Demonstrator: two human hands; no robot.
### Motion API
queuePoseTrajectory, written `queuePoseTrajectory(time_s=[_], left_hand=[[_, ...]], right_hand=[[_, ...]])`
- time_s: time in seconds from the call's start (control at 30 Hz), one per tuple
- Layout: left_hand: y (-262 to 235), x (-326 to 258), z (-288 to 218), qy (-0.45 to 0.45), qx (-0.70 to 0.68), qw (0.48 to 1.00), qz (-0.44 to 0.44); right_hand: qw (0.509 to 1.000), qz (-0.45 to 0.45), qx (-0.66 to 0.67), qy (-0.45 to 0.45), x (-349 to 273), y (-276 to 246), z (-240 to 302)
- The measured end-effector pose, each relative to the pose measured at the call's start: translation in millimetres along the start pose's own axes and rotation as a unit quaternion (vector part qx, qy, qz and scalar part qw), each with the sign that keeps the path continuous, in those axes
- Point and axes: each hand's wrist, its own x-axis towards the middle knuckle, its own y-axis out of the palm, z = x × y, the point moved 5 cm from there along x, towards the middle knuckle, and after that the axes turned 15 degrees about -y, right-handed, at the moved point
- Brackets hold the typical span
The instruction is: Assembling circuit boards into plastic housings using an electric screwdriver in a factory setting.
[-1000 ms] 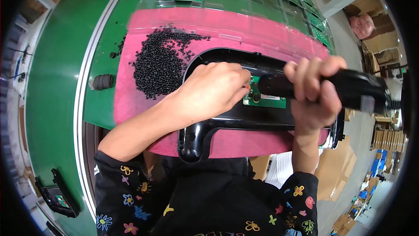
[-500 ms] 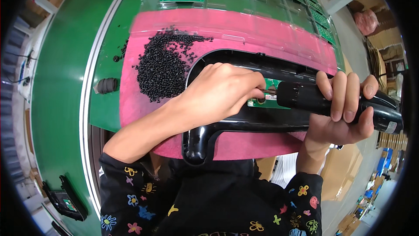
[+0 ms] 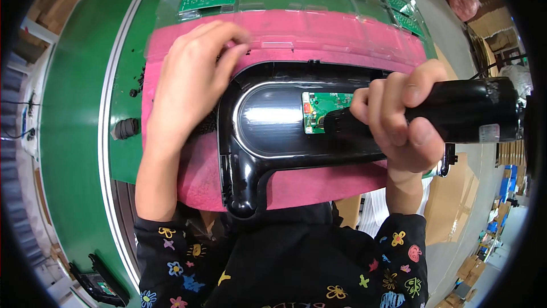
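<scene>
The glossy black plastic housing (image 3: pixel 273 137) lies flat on my pink mat at frame centre, its stem pointing toward the lower edge. A small green circuit board (image 3: pixel 326 109) sits in its recess, right of centre. The black electric screwdriver (image 3: pixel 456 117) lies nearly level across the right side (its tip meets the board's lower right part).

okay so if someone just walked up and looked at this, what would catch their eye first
Probably the glossy black plastic housing lying on the bright pink mat at centre. The right hand grips a black power screwdriver pointed at a small green circuit board in the housing.
</scene>
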Motion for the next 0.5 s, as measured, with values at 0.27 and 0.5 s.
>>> queuePoseTrajectory(time_s=[0.27,0.5], left_hand=[[22,-12,34,-0.081,0.158,0.980,0.096],[26,-15,36,-0.070,0.204,0.974,0.068]], right_hand=[[1.000,0.012,0.017,0.023,-5,6,-13],[0.990,0.010,-0.058,0.128,1,15,-21]])
